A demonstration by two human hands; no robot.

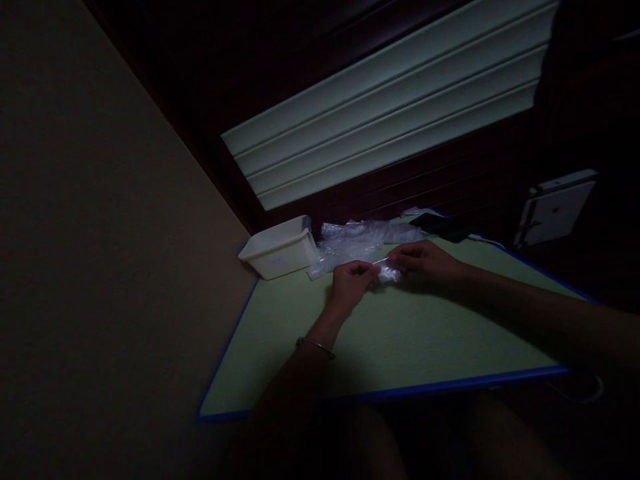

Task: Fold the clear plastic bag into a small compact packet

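Note:
My left hand [351,281], with a thin bangle on its wrist, is closed in a pinch above the table. Facing it, my right hand [419,259] pinches too, with thumb and fingers together. Between the two sets of fingertips runs a thin bright line, which looks like the edge of a small clear plastic bag [390,274]. Its crumpled, shiny part hangs or lies just under the fingers; the dim light hides which. Right behind my hands, a heap of clear plastic bags [370,233] is spread over the table.
The pale green table [400,333] has a blue edge. A white plastic bin [280,257] stands at its far left corner, by the wall. Dark flat objects [440,227] lie at the far right. Beyond them is a white box-like object [555,207]. A louvred panel rises behind.

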